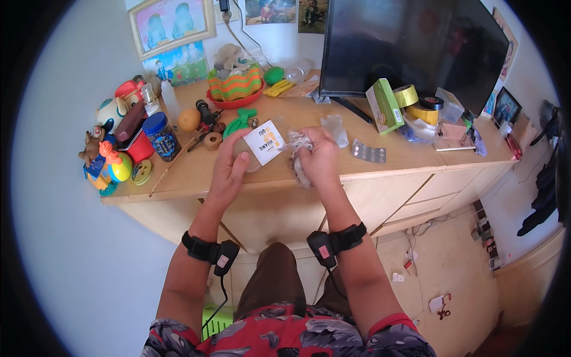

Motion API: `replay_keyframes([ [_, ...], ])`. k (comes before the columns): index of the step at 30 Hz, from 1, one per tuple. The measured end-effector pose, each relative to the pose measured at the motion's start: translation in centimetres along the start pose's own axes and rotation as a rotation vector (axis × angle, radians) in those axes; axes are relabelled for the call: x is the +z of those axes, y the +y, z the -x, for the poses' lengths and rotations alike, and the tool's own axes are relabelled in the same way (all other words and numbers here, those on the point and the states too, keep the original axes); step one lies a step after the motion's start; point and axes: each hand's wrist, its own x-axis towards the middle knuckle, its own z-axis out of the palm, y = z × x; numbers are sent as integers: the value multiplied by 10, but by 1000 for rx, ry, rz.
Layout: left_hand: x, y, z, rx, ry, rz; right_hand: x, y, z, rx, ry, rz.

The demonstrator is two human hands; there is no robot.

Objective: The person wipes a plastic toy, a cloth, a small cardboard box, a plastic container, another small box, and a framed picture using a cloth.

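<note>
A clear plastic container with a white printed label [266, 142] is in my left hand [232, 163], with the thumb on its near edge. My right hand [320, 156] grips a crumpled, greyish-white cloth [300, 165] against the container's right side. Both hands are above the front edge of the wooden cabinet top [276, 180]. Beyond my right hand lies a crumpled piece of translucent plastic [335, 130], and to its right a blister pack [369, 151]. A green plastic object [240, 122] lies behind my left hand.
Toys, a blue-lidded jar [161, 138] and a thin stick [167, 173] crowd the left. Behind stand a red basket [238, 103] and a television [410, 49]. A green box [384, 107] and tape rolls [405, 95] stand at the right. Small items lie on the floor [428, 267].
</note>
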Motion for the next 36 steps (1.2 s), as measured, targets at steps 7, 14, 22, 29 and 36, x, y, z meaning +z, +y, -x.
replay_keyframes([
  [7,-3,-10,1,110,-49,-148,18,-21,3,-302,17,34],
  [14,0,-10,7,279,-118,-377,12,24,-17,45,110,-4],
  [22,13,3,4,145,25,-345,-11,-15,-22,-207,89,-157],
  [29,13,-4,2,-9,14,-28,12,-59,-17,-484,-482,33],
  [36,13,7,1,7,23,-204,17,9,-44,-96,-250,18],
])
